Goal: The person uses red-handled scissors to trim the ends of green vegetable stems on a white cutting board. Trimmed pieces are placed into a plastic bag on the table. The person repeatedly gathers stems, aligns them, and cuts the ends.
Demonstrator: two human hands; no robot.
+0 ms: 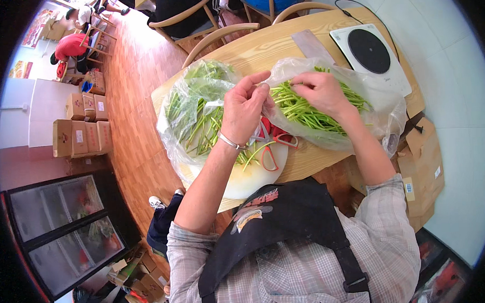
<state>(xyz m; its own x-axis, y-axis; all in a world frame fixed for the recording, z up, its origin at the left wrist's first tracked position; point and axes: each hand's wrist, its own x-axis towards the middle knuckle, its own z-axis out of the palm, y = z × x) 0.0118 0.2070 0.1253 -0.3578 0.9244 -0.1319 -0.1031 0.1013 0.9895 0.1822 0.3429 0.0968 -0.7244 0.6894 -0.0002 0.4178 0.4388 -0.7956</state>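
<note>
My left hand (245,105), with a bracelet at the wrist, is raised between two clear plastic bags, fingers curled; whether it pinches anything is unclear. My right hand (320,92) is over the right bag (379,102), thumb and fingertips together above a heap of cut green stems (305,113); anything between them is too small to tell. Leafy green stalks (193,125) fill the left bag (172,96). Scissors with red-orange handles (269,158) lie by a red item (280,131) at the edge of a round white board (243,183), with a few loose stems (250,157) near them.
An induction cooker (402,80) with a black cable stands at the wooden table's (259,46) far right. Chairs (212,36) line the far edge. Flattened cardboard (421,177) is at the right. People are seated farther off, and a person's leg (164,218) shows at the left.
</note>
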